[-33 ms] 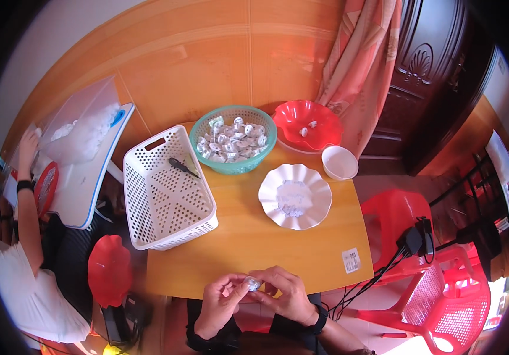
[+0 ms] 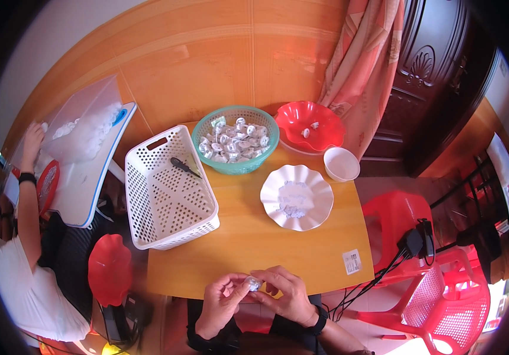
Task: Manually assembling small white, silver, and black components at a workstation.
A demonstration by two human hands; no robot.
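Observation:
My left hand (image 2: 222, 302) and my right hand (image 2: 288, 297) meet over the table's near edge. Between their fingertips is a small, shiny silver-and-white piece (image 2: 253, 284), pinched from both sides. Fingers cover part of it, so its exact kind cannot be made out. Farther away, a green mesh basket (image 2: 236, 167) is heaped with several small white-and-silver wrapped pieces (image 2: 238, 142) of similar look. Beyond my right hand stands a white wavy-rimmed dish (image 2: 322, 204) with pale bits (image 2: 293, 210) at its bottom.
On the wooden table (image 2: 236, 248), a white perforated basket (image 2: 173, 238) holds a dark-handled tool (image 2: 183, 167). A red wavy bowl (image 2: 307, 115) with small white pieces and a white cup (image 2: 342, 164) stand far right. Black cables (image 2: 393, 260) and red chairs (image 2: 458, 307) flank the right. Another person's arm (image 2: 28, 207) reaches over a side table at left.

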